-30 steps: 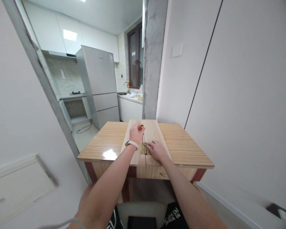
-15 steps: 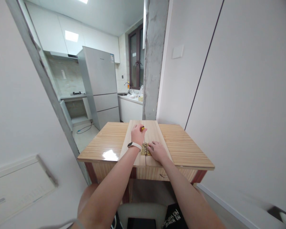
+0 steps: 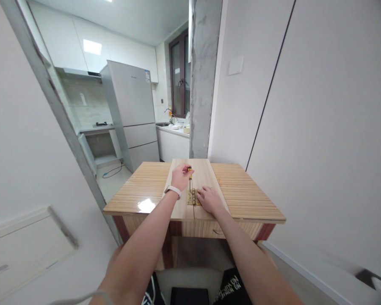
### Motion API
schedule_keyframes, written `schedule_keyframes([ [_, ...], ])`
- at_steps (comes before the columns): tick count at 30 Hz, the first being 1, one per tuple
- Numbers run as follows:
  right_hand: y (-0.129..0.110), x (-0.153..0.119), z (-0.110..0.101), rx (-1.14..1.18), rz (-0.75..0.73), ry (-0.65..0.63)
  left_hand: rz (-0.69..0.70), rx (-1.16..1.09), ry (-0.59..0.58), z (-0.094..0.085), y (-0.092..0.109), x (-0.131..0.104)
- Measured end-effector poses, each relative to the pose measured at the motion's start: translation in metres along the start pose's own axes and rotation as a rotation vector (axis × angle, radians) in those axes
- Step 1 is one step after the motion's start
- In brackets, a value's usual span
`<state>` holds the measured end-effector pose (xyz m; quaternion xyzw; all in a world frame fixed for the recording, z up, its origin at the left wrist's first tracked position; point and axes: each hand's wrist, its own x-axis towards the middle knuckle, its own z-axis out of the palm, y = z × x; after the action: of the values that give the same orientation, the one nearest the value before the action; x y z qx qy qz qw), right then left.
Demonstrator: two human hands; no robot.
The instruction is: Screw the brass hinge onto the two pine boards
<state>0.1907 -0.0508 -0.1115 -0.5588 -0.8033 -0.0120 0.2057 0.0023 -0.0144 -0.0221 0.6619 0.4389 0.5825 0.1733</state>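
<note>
Left hand (image 3: 180, 177): thumb and fingertips are pinched together on the yellow-and-black handle of a screwdriver (image 3: 190, 173), whose thin shaft drops toward the hinge (image 3: 190, 198) directly below the grip. Whether the tip sits in a screw is too small to tell from where I stand. The shaft is probably best kept upright, with light downward pressure and small, even turns. Right hand (image 3: 211, 199), just beside: fingers lie over the hinge's right leaf; I cannot tell whether they pinch anything. Steady pressure there should keep the leaf from creeping. The hinge, brassy and flat-leaved with a knuckled barrel, straddles the seam of two pale, smooth boards (image 3: 201, 169). Beneath and outward: a glossy, stripe-grained table (image 3: 139, 182) with angled far corners.
</note>
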Motion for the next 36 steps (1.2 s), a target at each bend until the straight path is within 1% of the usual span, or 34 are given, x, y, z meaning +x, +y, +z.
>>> schedule_keyframes([
  [3,0.0,0.0,0.0,0.0,-0.002,0.007,0.015,-0.006,-0.005,-0.002,0.001,-0.003],
  [6,0.001,0.0,0.0,0.007,0.005,0.008,0.083,0.042,0.057,0.0,0.006,-0.009],
  [9,0.001,0.0,0.001,0.011,0.014,0.015,0.104,0.111,0.134,0.005,0.01,-0.015],
  [13,0.002,0.001,0.003,0.021,0.016,0.012,0.066,0.184,0.186,0.01,0.01,-0.018],
  [21,0.0,0.0,-0.001,0.016,0.016,0.0,-0.033,0.213,0.277,0.017,0.013,-0.017],
  [26,-0.001,-0.001,-0.002,0.013,0.013,-0.003,0.003,0.259,0.258,0.014,0.014,-0.017],
  [30,-0.002,-0.001,-0.002,0.011,0.013,-0.014,0.005,0.247,0.235,0.01,0.01,-0.016],
  [36,-0.003,-0.001,-0.003,0.003,0.009,-0.008,0.031,0.15,0.136,0.002,0.002,-0.01],
])
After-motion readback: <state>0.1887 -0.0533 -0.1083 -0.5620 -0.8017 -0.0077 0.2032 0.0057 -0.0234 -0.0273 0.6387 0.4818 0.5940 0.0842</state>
